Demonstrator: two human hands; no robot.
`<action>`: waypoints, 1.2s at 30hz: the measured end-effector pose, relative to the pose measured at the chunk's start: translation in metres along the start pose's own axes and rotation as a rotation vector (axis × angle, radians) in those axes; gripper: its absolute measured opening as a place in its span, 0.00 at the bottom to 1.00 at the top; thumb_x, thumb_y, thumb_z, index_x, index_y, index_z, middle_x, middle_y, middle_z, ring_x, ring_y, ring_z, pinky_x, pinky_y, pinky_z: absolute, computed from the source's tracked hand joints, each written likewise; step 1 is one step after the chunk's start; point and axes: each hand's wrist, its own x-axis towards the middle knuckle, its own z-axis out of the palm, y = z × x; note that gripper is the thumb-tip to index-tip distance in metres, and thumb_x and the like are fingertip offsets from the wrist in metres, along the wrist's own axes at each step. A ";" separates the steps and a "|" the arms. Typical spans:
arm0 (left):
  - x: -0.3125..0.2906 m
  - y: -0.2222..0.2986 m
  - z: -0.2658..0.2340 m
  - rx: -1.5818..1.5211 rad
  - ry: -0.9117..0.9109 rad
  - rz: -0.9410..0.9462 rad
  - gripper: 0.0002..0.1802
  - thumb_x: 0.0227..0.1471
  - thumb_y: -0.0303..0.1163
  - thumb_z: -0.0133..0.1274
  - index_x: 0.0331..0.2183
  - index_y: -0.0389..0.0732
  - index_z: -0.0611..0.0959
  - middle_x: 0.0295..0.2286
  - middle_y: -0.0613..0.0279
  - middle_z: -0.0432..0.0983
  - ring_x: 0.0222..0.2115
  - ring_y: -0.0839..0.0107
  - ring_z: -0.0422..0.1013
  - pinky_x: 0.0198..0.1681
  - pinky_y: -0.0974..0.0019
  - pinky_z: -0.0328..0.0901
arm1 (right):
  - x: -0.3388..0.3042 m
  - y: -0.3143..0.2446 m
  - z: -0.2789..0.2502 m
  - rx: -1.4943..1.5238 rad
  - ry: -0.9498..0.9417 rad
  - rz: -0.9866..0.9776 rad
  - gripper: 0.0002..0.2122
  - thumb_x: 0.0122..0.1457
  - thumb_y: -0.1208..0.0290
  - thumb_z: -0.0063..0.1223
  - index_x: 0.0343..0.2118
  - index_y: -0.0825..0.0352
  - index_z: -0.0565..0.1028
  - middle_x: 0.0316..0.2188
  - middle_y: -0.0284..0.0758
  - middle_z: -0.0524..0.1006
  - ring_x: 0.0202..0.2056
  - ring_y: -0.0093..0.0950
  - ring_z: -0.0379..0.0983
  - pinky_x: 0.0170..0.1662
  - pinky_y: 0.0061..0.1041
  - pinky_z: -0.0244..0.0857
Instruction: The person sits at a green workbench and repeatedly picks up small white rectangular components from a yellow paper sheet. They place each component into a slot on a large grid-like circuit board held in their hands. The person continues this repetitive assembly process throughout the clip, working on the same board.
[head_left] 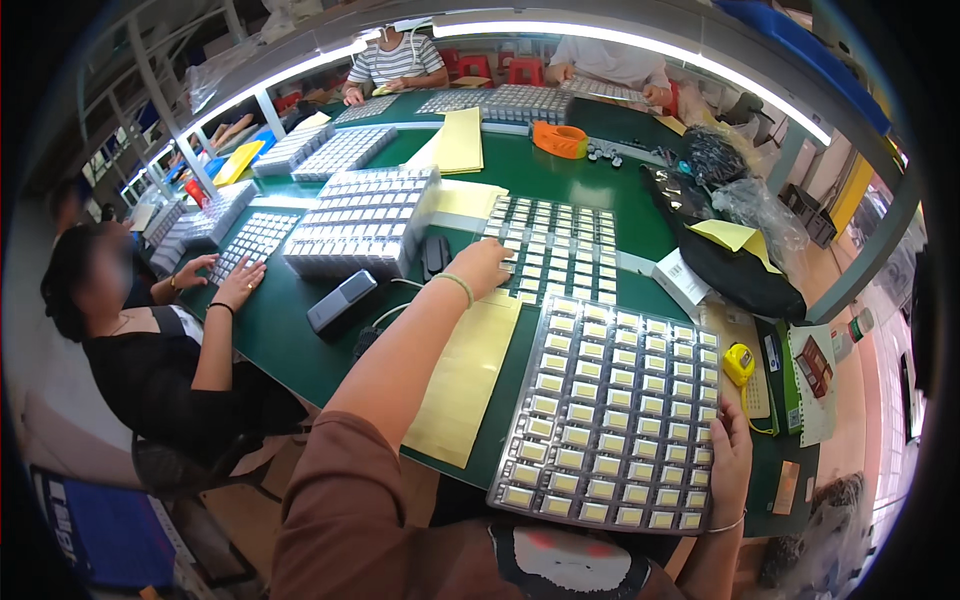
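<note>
Near tray (610, 410): clear, gridded, small pale parts; on green desk (290, 350) edge.
Right hand (730, 460): grips its right rim.
Left hand (482, 268): beyond tray, fingers curled on far tray (560, 250); pinching part? unclear.
Step, judged: picking/transfer. Next: precise single-cell pick.

We see a glossy clear plastic tray (610, 410) at five o'clock, matt yellow paper sheets (465, 385) beside it, the smooth green table (290, 345) with a soft sheen, and crinkled shiny plastic bags (755, 210) at two o'clock
</note>
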 end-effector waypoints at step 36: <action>-0.074 0.012 -0.002 -0.020 0.222 -0.124 0.13 0.55 0.28 0.51 0.42 0.38 0.80 0.36 0.52 0.75 0.40 0.52 0.74 0.45 0.55 0.69 | -0.004 0.002 0.007 0.095 0.013 -0.029 0.19 0.63 0.78 0.40 0.57 0.76 0.63 0.52 0.41 0.70 0.54 0.27 0.66 0.60 0.26 0.56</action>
